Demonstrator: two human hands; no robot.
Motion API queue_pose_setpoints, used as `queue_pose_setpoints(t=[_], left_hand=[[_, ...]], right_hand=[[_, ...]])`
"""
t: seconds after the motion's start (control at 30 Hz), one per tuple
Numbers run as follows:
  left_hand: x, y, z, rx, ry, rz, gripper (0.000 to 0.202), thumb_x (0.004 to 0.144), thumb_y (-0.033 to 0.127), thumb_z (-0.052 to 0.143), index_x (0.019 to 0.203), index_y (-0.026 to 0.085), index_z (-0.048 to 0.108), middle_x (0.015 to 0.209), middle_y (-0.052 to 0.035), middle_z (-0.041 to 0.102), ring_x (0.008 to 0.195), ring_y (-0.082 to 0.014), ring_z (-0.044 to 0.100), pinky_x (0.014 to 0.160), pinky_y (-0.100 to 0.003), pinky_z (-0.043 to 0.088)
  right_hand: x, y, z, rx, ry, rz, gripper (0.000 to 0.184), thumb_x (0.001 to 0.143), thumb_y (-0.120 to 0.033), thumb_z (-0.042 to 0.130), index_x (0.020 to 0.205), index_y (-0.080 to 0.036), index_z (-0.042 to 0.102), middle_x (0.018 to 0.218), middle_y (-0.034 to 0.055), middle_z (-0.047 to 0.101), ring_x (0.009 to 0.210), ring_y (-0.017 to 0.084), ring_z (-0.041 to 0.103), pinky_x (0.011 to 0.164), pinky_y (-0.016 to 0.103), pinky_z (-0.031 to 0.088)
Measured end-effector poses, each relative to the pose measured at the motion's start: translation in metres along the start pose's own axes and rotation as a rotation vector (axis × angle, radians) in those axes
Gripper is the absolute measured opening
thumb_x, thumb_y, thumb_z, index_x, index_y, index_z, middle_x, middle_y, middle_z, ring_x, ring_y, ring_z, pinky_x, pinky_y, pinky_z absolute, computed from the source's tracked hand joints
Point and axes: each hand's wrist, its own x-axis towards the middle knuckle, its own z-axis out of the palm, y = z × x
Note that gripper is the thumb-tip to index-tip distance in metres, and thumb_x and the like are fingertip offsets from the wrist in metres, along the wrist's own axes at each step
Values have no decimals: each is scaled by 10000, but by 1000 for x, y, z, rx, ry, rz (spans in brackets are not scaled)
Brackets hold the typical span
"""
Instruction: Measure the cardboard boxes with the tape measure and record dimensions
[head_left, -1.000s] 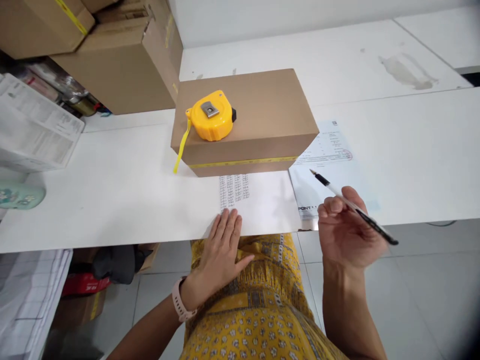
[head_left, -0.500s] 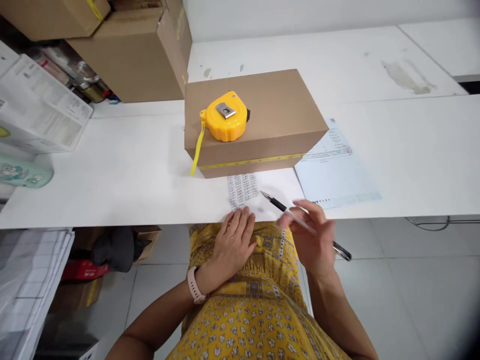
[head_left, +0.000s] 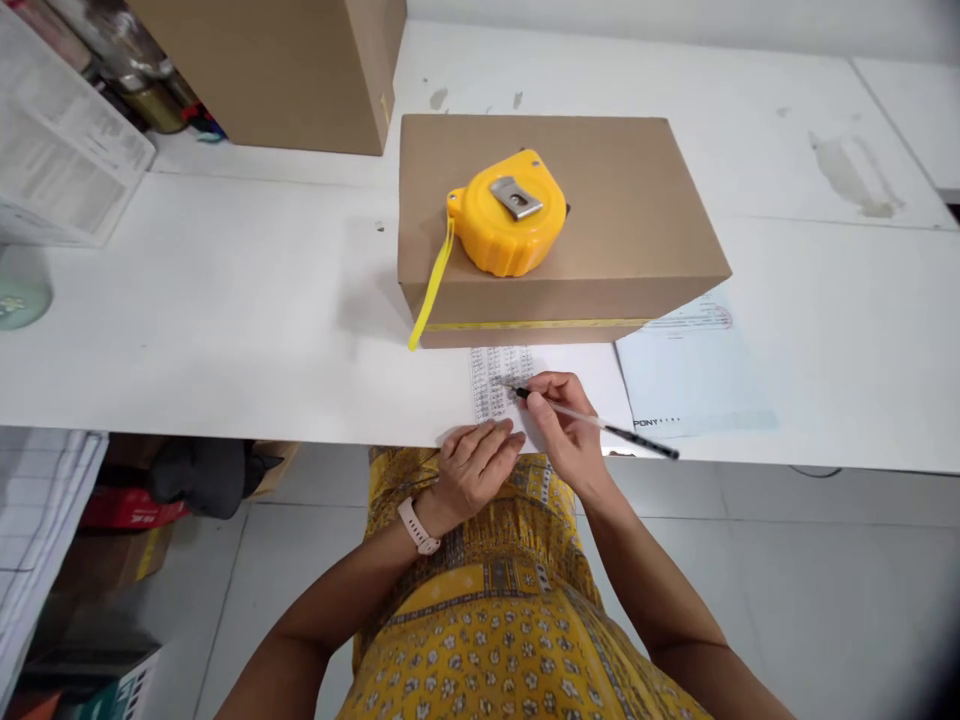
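Now right over the written-on sheet [head_left: 487, 380], with the pen [head_left: 611, 430] pinched in the right hand [head_left: 566, 430]!
Held near the tip, presumably for fine control; touching down or just above, hard to tell. Over to the left hand [head_left: 476, 475]: holding nothing, laid flat at the sheet's near edge, likely against sliding. Just beyond, at the box [head_left: 630, 200], with the tape measure [head_left: 514, 225] parked on top, perhaps to free both hands.

Brown carton [head_left: 292, 80] at eleven o'clock from view's middle; white printed box [head_left: 60, 130] at ten; green object [head_left: 24, 295] at nine; checked cloth [head_left: 45, 520] and dark item [head_left: 199, 475] at eight; grey mark [head_left: 853, 175] on surface [head_left: 247, 300] at two.
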Motion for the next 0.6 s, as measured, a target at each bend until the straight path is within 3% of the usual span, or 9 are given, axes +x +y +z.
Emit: queue_pose_setpoints(t=[0.07,0.13,0.23,0.37,0.6], left_hand=[[-3,0,1,-6,-17,-16,160,994,232,663,1127,196,743,1083,-48,811,995,-192,728,930,-349,492],[-7,-1,3,-3,-8,-12,167,994,242,664,1134,200,744,1075,-43,811,1001,-187,720,925,-340,486],[-12,-4,8,14,14,20,180,982,267,688,1147,225,743,1064,-22,811,1003,-174,713,917,-313,489],[-16,-8,9,-4,-57,34,236,957,272,723,1188,225,722,1119,-16,804,1077,-169,704,938,-300,495],[-20,-7,9,-14,-60,26,248,974,280,667,1220,288,699,1167,26,792,1123,-169,696,967,-327,500]], right_hand=[[0,1,-1,-106,-50,14,179,952,-379,684,1080,-259,651,938,13,689,810,157,650,713,309,528],[-1,3,-1,-199,-40,15,161,931,-362,713,1029,-251,647,843,-5,678,697,140,611,631,293,499],[-3,3,1,-271,45,-38,164,933,-316,701,872,-241,568,707,-47,595,567,102,498,524,260,410],[-4,1,2,-331,60,-84,271,957,-251,632,772,-244,435,601,-84,464,496,78,393,468,243,320],[-6,5,-2,-401,-22,-128,232,944,-205,626,803,-250,448,627,-80,485,503,82,420,493,251,355]])
